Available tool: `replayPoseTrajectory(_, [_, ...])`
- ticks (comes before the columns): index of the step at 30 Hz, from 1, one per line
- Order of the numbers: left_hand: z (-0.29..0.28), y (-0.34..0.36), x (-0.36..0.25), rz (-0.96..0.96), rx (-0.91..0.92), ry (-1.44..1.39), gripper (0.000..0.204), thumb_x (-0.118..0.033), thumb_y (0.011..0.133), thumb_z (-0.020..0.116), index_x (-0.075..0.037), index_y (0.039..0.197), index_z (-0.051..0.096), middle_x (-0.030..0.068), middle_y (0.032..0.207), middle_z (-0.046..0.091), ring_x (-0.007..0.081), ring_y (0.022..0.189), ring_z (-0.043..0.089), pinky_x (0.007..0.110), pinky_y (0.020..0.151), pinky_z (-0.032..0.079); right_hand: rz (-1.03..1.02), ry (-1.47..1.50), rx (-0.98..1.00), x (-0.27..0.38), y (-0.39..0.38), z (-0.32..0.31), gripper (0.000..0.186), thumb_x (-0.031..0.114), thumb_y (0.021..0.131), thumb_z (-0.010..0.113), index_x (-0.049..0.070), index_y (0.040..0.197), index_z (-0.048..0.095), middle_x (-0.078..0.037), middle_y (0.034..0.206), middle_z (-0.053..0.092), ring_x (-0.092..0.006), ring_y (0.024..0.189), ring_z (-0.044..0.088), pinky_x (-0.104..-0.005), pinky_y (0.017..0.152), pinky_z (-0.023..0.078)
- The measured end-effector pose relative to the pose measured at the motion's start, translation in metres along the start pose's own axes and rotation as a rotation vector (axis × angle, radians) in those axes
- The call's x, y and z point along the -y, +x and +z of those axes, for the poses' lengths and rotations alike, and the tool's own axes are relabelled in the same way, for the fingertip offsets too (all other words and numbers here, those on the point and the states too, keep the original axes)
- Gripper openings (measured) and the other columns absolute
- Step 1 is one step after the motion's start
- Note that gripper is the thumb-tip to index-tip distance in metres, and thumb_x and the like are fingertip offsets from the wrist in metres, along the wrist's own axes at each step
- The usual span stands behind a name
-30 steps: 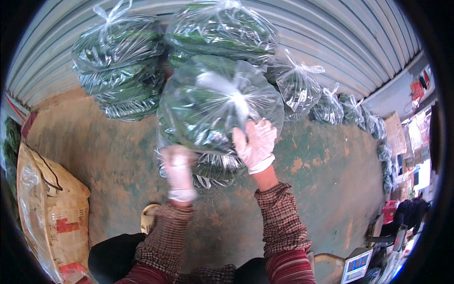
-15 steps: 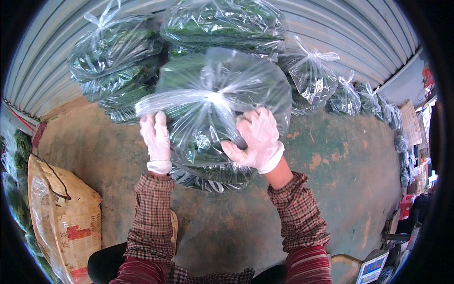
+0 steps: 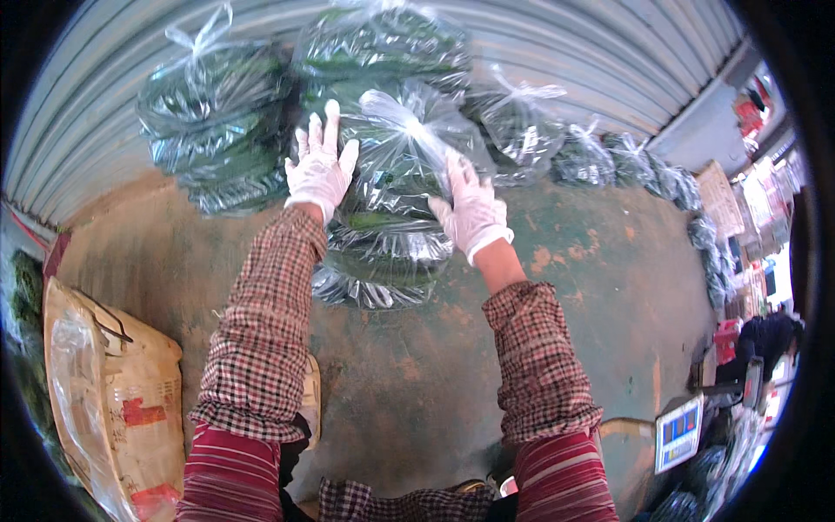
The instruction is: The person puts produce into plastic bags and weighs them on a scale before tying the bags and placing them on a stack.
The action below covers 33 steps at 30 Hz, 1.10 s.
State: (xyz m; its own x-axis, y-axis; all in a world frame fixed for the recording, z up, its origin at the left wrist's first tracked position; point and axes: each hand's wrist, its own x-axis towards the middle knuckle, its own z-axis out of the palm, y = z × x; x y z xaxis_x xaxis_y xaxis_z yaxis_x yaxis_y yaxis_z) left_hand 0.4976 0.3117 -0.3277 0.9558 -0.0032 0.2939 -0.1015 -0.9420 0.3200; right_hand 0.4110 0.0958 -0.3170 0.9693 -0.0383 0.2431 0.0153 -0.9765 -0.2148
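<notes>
The tied clear bag (image 3: pixel 393 170) is being supported by lower bags (image 3: pixel 383 265) toward the far edge of the floor (image 3: pixel 565 357) and flanked by the left hand (image 3: pixel 319 170), fanned wide, and right hand (image 3: pixel 474 207), loosely spread; settling is apparently being performed, even palm pressure probably being required next

Left hand (image 3: pixel 320 174), gloved, spread, is at left side of tied bag (image 3: pixel 387 165); right hand (image 3: pixel 471 206), gloved, at its right. Bag tops a stack (image 3: pixel 383 261). Other bags (image 3: pixel 213 122) stand left, right, far. Crate (image 3: pixel 143 383) near left.
</notes>
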Motion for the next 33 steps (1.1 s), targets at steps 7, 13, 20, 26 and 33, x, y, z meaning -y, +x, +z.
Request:
replayPoseTrajectory(7, [-0.051,0.002,-0.032,0.402,-0.129,0.186,0.057,-0.038,0.089,0.045,-0.018,0.140,0.031,0.0059,0.145,0.031,0.0267,0.134,0.030,0.053,0.104,0.029,-0.237,0.061,0.320,-0.011,-0.191,-0.105,0.051,0.030,0.086,0.055,0.006,0.130,0.043,-0.019,0.104,0.063,-0.0359,0.093,0.061,-0.0425,0.079,0.049])
replayPoseTrajectory(13, [-0.044,0.020,-0.072,0.555,0.090,0.113,0.053,-0.045,0.089,0.042,-0.017,0.134,0.040,0.0087,0.141,0.033,0.0334,0.132,0.030,0.055,0.103,0.028,-0.111,0.349,0.613,-0.130,-0.297,-0.105,0.050,0.022,0.084,0.060,0.006,0.129,0.047,-0.017,0.114,0.059,-0.0275,0.096,0.061,-0.0344,0.084,0.049])
replayPoseTrajectory(20, [0.013,0.015,-0.041,0.504,-0.052,0.066,0.047,-0.046,0.084,0.050,-0.029,0.128,0.048,0.0102,0.114,0.054,0.0311,0.108,0.048,0.051,0.093,0.031,0.329,2.052,0.207,-0.193,-0.116,0.054,0.049,0.011,0.096,0.044,0.003,0.142,0.028,-0.008,0.146,0.032,-0.0166,0.125,0.041,-0.0272,0.102,0.037])
replayPoseTrajectory(26, [0.013,-0.017,0.038,0.563,-0.237,-0.038,0.048,-0.030,0.080,0.058,-0.017,0.127,0.052,0.0120,0.110,0.055,0.0289,0.104,0.050,0.044,0.091,0.034,0.331,1.837,-0.162,-0.037,0.024,0.089,0.070,0.023,0.087,0.060,0.001,0.143,0.024,-0.009,0.138,0.041,-0.0191,0.118,0.044,-0.0358,0.098,0.037])
replayPoseTrajectory(33, [-0.002,0.026,0.071,0.254,0.000,-0.048,0.043,-0.045,0.082,0.055,-0.020,0.116,0.058,0.0106,0.108,0.056,0.0322,0.108,0.048,0.048,0.090,0.037,0.271,0.637,-0.356,0.017,0.034,0.119,0.068,0.029,0.086,0.053,-0.001,0.140,0.024,-0.031,0.114,0.044,-0.0452,0.105,0.044,-0.0454,0.095,0.034])
